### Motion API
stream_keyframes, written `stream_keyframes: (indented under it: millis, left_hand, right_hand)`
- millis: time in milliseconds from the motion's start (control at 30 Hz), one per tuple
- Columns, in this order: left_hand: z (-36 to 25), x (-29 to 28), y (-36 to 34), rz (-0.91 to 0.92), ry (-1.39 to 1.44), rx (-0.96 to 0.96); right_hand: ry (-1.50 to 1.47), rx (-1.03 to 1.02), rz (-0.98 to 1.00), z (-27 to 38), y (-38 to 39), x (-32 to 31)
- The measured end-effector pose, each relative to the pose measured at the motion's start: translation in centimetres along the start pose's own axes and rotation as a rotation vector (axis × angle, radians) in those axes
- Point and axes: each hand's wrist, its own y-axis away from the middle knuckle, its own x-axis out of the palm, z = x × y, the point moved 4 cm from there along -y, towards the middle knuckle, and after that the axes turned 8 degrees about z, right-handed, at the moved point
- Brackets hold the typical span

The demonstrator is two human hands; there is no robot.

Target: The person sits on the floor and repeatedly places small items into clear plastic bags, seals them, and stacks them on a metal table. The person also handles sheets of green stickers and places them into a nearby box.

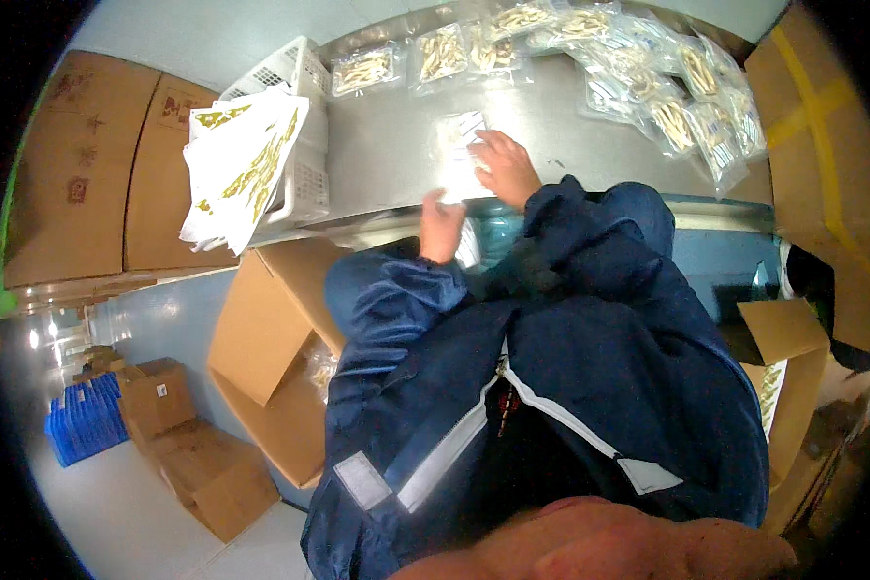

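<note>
A flat clear plastic packet with a white printed label (466, 126) lies on the steel table (387, 145) in front of me, partly washed out by glare. My right hand (507, 169) rests over its right side, fingers stretched out and touching it. My left hand (442, 230) is at the table's near edge, just below the packet; its thumb and finger look apart, though glare blurs the tips. Below the left hand, a white striped piece (468, 246) shows at the edge. Sealed clear packs of pale, finger-like strips (442, 53) line the table's far side.
More packs (672, 121) pile up at the table's right. White printed sheets (245, 169) lie on a white plastic basket (309, 184) at left. Open cardboard boxes (275, 329) stand below on the left and right (788, 338). Stacked blue crates (85, 416) sit on the floor.
</note>
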Motion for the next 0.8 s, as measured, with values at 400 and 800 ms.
stream_keyframes:
  millis: [400,800]
  left_hand:
    - [-10.5,-2.4,6.6,-0.064,0.476,0.026]
    - [-8.4,-2.2,7.8,0.068,0.446,0.075]
  right_hand:
    - [-1.523,0.315,0.732,8.9,4.7,-3.6]
    - [-0.764,0.065,0.329,10.8,3.6,-9.9]
